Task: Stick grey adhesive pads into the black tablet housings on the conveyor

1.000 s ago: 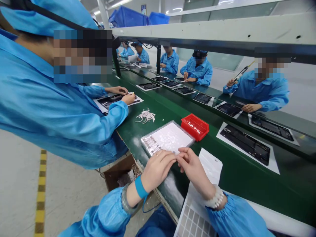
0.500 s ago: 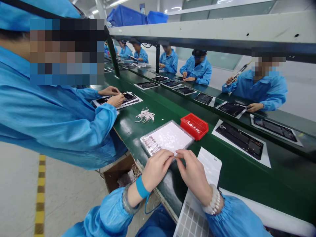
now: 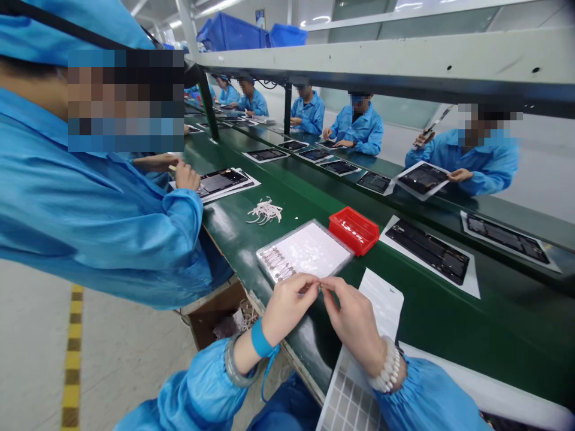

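Note:
My left hand point(image 3: 290, 306) and my right hand point(image 3: 353, 317) meet at the fingertips over the near edge of a white tray point(image 3: 317, 245). Both are closed in a pinch on something too small to make out. Along the tray's left side lies a row of small parts with thin wires point(image 3: 277, 263); pale bits are scattered over the rest. A red bin point(image 3: 354, 230) with small white pieces touches the tray's far right corner. Under my right forearm lies a white sheet with grey squares point(image 3: 353, 398).
A person in blue point(image 3: 99, 221) stands close on the left, by a stack of sheets with a dark panel point(image 3: 222, 181). White strips point(image 3: 265, 211) lie beyond the tray. Dark panels point(image 3: 431, 251) line the green belt. A shelf point(image 3: 386, 57) crosses above.
The dark panel at right has shifted left along the belt. Across it, a person has lifted a panel. The left neighbour's hands have drawn back from their panel. My hands have barely moved.

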The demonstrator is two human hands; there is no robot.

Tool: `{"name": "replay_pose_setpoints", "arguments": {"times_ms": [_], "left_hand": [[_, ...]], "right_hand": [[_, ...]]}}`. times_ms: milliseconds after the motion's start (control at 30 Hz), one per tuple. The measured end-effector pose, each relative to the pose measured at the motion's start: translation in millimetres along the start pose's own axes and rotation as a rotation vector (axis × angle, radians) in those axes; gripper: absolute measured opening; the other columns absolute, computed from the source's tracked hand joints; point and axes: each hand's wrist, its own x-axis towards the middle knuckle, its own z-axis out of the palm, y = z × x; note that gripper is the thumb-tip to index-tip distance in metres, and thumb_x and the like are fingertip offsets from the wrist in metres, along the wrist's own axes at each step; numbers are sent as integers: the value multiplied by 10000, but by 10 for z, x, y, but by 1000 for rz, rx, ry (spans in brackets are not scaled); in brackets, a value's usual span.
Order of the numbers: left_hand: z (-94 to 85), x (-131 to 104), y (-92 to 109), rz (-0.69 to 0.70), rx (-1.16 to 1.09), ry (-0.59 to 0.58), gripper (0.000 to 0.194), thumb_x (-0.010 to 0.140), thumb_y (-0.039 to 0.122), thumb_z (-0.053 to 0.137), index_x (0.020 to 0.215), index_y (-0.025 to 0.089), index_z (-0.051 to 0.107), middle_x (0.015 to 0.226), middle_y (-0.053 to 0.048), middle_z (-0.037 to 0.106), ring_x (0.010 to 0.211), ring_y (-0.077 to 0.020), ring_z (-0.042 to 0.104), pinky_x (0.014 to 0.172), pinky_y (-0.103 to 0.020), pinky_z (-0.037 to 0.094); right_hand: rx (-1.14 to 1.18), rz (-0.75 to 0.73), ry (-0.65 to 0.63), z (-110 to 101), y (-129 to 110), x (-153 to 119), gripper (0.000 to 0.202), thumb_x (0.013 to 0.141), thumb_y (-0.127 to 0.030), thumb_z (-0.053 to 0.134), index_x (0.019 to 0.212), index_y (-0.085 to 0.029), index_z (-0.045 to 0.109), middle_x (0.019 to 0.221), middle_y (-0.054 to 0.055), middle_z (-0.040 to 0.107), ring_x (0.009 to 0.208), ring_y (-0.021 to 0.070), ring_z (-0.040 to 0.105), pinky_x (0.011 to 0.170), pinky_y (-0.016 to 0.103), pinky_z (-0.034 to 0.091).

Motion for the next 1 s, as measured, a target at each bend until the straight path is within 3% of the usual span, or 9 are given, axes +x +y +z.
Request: {"name": "replay_pose_setpoints", "arguments": {"times_ms": [167,267,367,433,500,600,667,867,1000], "left_hand": [[20,45,-54,53,129,-23,110,843,141,511,833,188,609,807,-12,672,738,-149,640,720,-257,519],[7,186,-209,51,233,-2,151,861,136,457,873,153,606,831,-74,657,785,-209,633,744,-349,513],[-33,314,-278,62,320,21,279,823,53,397,1002,91,608,1088,-194,613,1028,-308,572,884,-503,437],[-53,320,-188,116,339,-9,417,768,9,410,1140,100,574,1283,-193,518,1190,-323,465,974,-530,360],[-53,252,-3,196,307,-118,466,782,40,464,1230,148,530,1302,-133,522,1212,-287,442,998,-481,346],[-8,78,312,245,189,-299,227,898,193,488,1093,190,604,1032,-54,654,1006,-215,554,894,-388,399],[53,-41,470,204,105,-364,203,946,250,446,907,192,636,869,-22,660,868,-180,573,812,-340,409],[375,-387,717,116,-160,-651,295,945,274,439,713,195,604,713,18,633,721,-129,589,701,-240,450],[646,-590,797,228,-173,-778,267,948,349,440,861,230,663,783,23,677,730,-116,637,684,-189,499]], "right_hand": [[41,34,-22,-13,-3,-14,196,919,-174,418,1009,-226,584,951,45,698,813,190,663,728,310,491],[180,161,-27,-62,35,-1,156,900,-200,443,1005,-221,557,942,45,692,817,182,657,742,309,495],[390,336,-35,-132,105,18,128,865,-254,483,982,-213,520,825,27,673,744,167,639,701,299,495],[544,431,-37,-185,142,12,148,840,-301,514,954,-208,500,758,14,649,723,168,632,700,305,496],[642,493,-39,-249,150,-23,190,815,-336,546,938,-201,498,726,5,633,718,169,625,694,306,491],[616,528,-67,-393,102,-147,187,817,-336,548,935,-191,541,737,4,631,696,154,601,641,281,463],[538,506,-81,-531,57,-285,154,842,-307,530,932,-194,581,789,13,644,711,148,590,630,271,447],[306,440,-84,-987,-81,-982,129,879,-221,573,758,-197,613,769,6,623,798,151,554,721,275,419],[160,487,-60,-1107,-222,-1500,116,911,-206,514,816,-181,577,821,29,605,832,166,527,726,287,416]]}}
